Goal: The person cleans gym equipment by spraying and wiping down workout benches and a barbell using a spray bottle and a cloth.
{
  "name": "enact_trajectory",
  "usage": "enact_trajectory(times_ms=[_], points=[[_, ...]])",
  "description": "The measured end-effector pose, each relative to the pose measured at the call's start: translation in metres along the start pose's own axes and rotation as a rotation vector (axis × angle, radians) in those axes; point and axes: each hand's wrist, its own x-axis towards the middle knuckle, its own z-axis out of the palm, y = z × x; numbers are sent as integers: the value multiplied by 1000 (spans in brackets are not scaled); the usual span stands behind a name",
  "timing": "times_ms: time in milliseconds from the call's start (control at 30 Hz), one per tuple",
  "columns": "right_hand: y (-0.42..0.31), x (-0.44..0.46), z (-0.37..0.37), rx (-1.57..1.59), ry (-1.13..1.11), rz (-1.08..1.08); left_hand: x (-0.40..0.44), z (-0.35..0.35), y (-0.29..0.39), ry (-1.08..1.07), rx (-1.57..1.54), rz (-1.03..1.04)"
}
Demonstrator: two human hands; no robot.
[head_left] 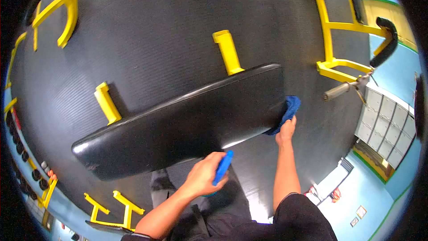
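Observation:
A long black padded bench (187,120) stretches across the middle of the view, tilted up toward the right. My right hand (286,131) grips a dark blue cloth (290,109), which lies against the bench's right end. In front of the bench's near edge, my left hand (206,174) is closed around what looks like a spray bottle (223,168). Only its bright blue top shows clearly; my fingers hide most of the rest.
Yellow bench legs (228,52) jut out on the far side over black ribbed flooring (156,27). A yellow-framed machine (327,27) with a metal handle stands right, near grey lockers (385,120). Dumbbells (35,174) line a rack at left.

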Motion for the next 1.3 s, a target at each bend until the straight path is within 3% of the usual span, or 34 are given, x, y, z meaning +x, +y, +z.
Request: enact_trajectory(times_ms=[167,233,300,367,500,633,700,767,867,900,967,1000,1033,1067,1100,1133,1167,1200,1267,1300], points=[[48,-155,91,114,136,47,-75,-14,-62,37,55,-38],[92,-242,146,81,154,-35,-128,-25,-98,233,33,-48],[136,-335,198,-5,146,67,-194,-43,-146,402,26,-98],[183,-432,241,-175,-18,75,-268,-65,-182,609,-5,-200],[235,-593,325,-166,-129,165,-423,-102,-247,875,-183,-582],[275,-673,371,-243,-119,406,-541,-96,-316,1166,-216,-531],[290,-707,377,-166,-403,372,-572,-81,-351,1278,-340,-566],[297,-729,383,-166,-758,-181,-578,-73,-354,1315,-434,-590],[230,-737,403,-340,-869,-1064,-576,-48,-360,1373,-479,-489],[217,-731,412,-394,-926,-1300,-572,-42,-356,1349,-685,-460],[221,-703,419,-940,-1036,-1652,-558,-37,-346,1277,-784,-417],[224,-692,407,-1359,-1017,-1849,-552,-34,-345,1224,-674,-400],[237,-679,388,-1440,-877,-2124,-546,-30,-347,1161,-685,-376],[234,-678,365,-1527,-1046,-2230,-541,-32,-348,1087,-661,-357],[241,-668,339,-1426,-1201,-2246,-536,-35,-345,1013,-636,-340],[244,-671,313,-1761,-1385,-1982,-535,-40,-340,962,-564,-324],[268,-653,281,-1716,-1261,-1596,-531,-44,-335,914,-488,-304],[295,-628,247,-1601,-1156,-1343,-527,-43,-340,915,-312,-220],[281,-594,184,-1494,-1092,-962,-524,-53,-319,821,-169,-194],[228,-590,152,-1556,-1294,-693,-525,-57,-306,775,-60,-165]])
